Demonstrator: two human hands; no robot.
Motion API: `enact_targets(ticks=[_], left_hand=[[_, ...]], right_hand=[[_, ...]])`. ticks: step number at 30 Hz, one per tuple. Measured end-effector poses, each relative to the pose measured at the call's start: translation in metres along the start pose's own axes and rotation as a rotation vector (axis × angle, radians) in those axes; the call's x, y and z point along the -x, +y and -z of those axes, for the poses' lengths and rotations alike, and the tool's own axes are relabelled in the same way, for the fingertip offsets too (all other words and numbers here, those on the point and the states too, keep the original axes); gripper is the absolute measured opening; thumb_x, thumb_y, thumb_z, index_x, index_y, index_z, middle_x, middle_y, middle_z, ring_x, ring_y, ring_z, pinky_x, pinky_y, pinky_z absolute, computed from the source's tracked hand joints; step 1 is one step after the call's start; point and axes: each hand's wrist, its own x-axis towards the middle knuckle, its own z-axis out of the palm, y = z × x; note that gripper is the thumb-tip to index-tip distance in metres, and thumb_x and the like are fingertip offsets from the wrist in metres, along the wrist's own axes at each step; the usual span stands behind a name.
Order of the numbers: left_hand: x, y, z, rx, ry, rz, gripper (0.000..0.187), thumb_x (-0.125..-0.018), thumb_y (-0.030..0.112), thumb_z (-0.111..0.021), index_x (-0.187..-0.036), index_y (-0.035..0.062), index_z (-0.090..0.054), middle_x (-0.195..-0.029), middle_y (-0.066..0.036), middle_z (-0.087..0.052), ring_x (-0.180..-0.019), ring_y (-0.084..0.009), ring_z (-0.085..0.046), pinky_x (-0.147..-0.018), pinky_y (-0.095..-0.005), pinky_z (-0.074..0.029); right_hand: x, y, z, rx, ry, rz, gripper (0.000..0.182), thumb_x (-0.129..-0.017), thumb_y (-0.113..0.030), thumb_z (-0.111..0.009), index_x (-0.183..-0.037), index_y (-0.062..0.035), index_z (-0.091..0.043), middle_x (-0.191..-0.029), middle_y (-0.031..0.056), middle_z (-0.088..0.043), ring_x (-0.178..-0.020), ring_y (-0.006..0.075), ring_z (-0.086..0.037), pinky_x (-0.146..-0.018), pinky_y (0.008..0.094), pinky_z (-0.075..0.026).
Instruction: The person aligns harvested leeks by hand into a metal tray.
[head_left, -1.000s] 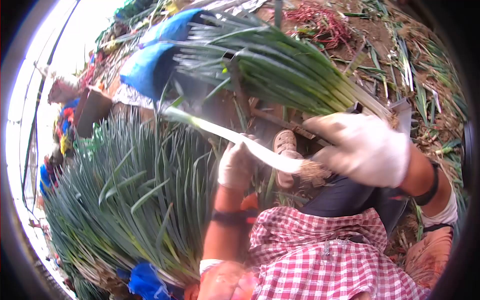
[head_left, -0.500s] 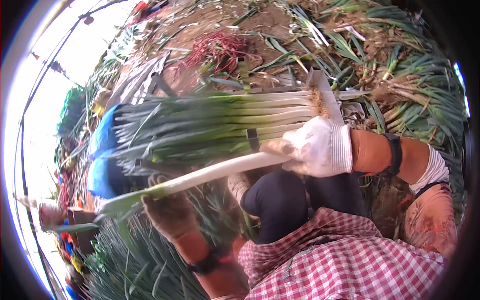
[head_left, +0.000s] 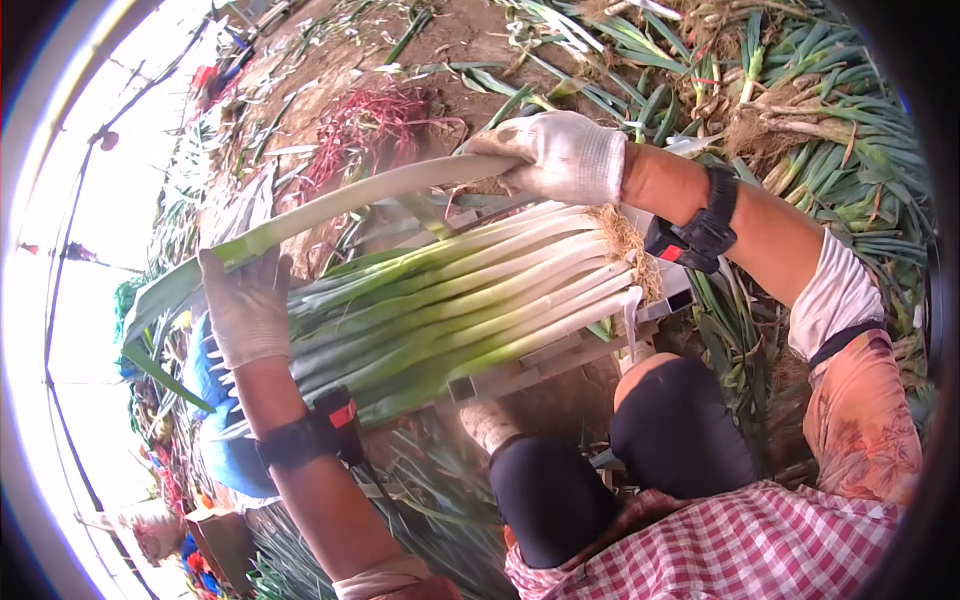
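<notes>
One long green onion is held up above the far side of a row of green onions. My right hand, in a whitish glove, is closed round its white root end. Near its green part is my left hand, gloved too, with the stalk resting between thumb and fingers. Below them the row of green onions lies side by side on a metal frame, brown roots to the right and leaves to the left.
Red strings lie on the soil beyond the frame. Heaped green onions fill the right side, and more leaves lie at the lower left. A blue bundle is at the left, near a cardboard box. My knees are close to the frame.
Both hands have lifted the single green onion from the near side of the row to above its far side. The view has shifted too.
</notes>
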Motion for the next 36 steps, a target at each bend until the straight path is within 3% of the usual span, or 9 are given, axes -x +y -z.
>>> enact_targets(ticks=[3, 5, 7, 11, 13, 14, 21, 33, 36], left_hand=[[-0.036, -0.040, 0.031, -0.762, 0.016, -0.241, 0.066, -0.085, 0.055, -0.047, -0.123, 0.0018, -0.048, -0.103, -0.016, -0.058, -0.103, -0.0272, -0.052, -0.091, -0.0392, -0.039], [-0.040, -0.050, 0.044, -1.398, 0.150, 0.099, 0.064, -0.084, 0.056, -0.046, -0.113, -0.0003, -0.058, -0.090, -0.018, -0.063, -0.091, -0.0301, -0.059, -0.086, -0.0374, -0.042], [-0.032, -0.067, 0.055, -1.981, 0.016, -0.040, 0.055, -0.082, 0.052, -0.050, -0.100, 0.0021, -0.065, -0.084, -0.019, -0.064, -0.083, -0.0334, -0.061, -0.080, -0.0386, -0.045], [-0.011, -0.091, 0.017, -2.153, -0.042, -0.396, 0.044, -0.079, 0.044, -0.057, -0.114, 0.0165, -0.058, -0.119, -0.007, -0.056, -0.110, -0.0279, -0.051, -0.094, -0.0399, -0.037], [-0.020, -0.117, 0.014, -2.198, -0.227, -0.761, 0.050, -0.079, 0.045, -0.058, -0.122, 0.0193, -0.051, -0.129, -0.005, -0.048, -0.123, -0.0269, -0.039, -0.106, -0.0425, -0.022], [-0.030, -0.129, 0.010, -2.119, -0.352, -0.638, 0.049, -0.080, 0.045, -0.056, -0.122, 0.0205, -0.051, -0.134, -0.007, -0.043, -0.128, -0.0261, -0.032, -0.109, -0.0434, -0.011], [-0.053, -0.172, 0.001, -2.095, -0.470, -0.106, 0.037, -0.081, 0.048, -0.053, -0.111, 0.0273, -0.060, -0.113, -0.004, -0.059, -0.107, -0.0254, -0.051, -0.096, -0.0412, -0.032], [-0.061, -0.185, 0.023, -1.893, -0.471, -0.286, 0.032, -0.080, 0.043, -0.055, -0.103, 0.0224, -0.063, -0.102, -0.002, -0.063, -0.104, -0.0225, -0.053, -0.094, -0.0380, -0.034], [-0.064, -0.196, 0.038, -1.852, -0.433, -0.672, 0.038, -0.077, 0.039, -0.059, -0.110, 0.0206, -0.059, -0.114, -0.004, -0.057, -0.111, -0.0212, -0.048, -0.096, -0.0379, -0.034]], right_hand=[[-0.006, 0.037, -0.027, -0.018, -0.080, -0.037, 0.039, -0.076, -0.016, -0.059, -0.115, -0.0155, -0.056, -0.098, 0.0142, -0.061, -0.091, 0.0291, -0.059, -0.079, 0.0365, -0.046], [0.002, 0.058, -0.045, 0.037, -0.293, -0.319, 0.043, -0.076, -0.018, -0.058, -0.119, -0.0188, -0.054, -0.102, 0.0142, -0.061, -0.092, 0.0294, -0.060, -0.081, 0.0375, -0.046], [0.019, 0.093, -0.076, 0.205, -0.390, -0.239, 0.044, -0.076, -0.017, -0.058, -0.120, -0.0185, -0.053, -0.105, 0.0154, -0.060, -0.095, 0.0315, -0.059, -0.083, 0.0390, -0.046], [0.033, 0.135, -0.111, 0.289, -0.543, -0.421, 0.037, -0.082, -0.021, -0.053, -0.119, -0.0155, -0.055, -0.107, 0.0176, -0.059, -0.100, 0.0324, -0.057, -0.087, 0.0392, -0.044], [0.031, 0.141, -0.114, 0.201, -0.471, -0.653, 0.034, -0.087, -0.029, -0.045, -0.113, -0.0113, -0.058, -0.108, 0.0183, -0.059, -0.100, 0.0326, -0.057, -0.087, 0.0397, -0.044], [0.033, 0.139, -0.117, 0.187, -0.428, -0.714, 0.039, -0.089, -0.035, -0.040, -0.106, -0.0069, -0.061, -0.107, 0.0190, -0.059, -0.098, 0.0329, -0.058, -0.085, 0.0403, -0.044], [0.024, 0.131, -0.130, 0.790, -0.646, -0.298, 0.022, -0.080, -0.021, -0.054, -0.093, -0.0106, -0.069, -0.090, 0.0123, -0.067, -0.085, 0.0297, -0.064, -0.076, 0.0437, -0.048], [0.013, 0.158, -0.133, 0.492, -0.762, -0.418, 0.029, -0.087, -0.027, -0.045, -0.108, -0.0125, -0.060, -0.098, 0.0179, -0.063, -0.090, 0.0370, -0.060, -0.079, 0.0432, -0.046], [0.019, 0.182, -0.139, 0.424, -0.754, -0.277, 0.034, -0.075, -0.012, -0.050, -0.108, -0.0122, -0.060, -0.103, 0.0174, -0.062, -0.093, 0.0347, -0.060, -0.082, 0.0410, -0.047]])
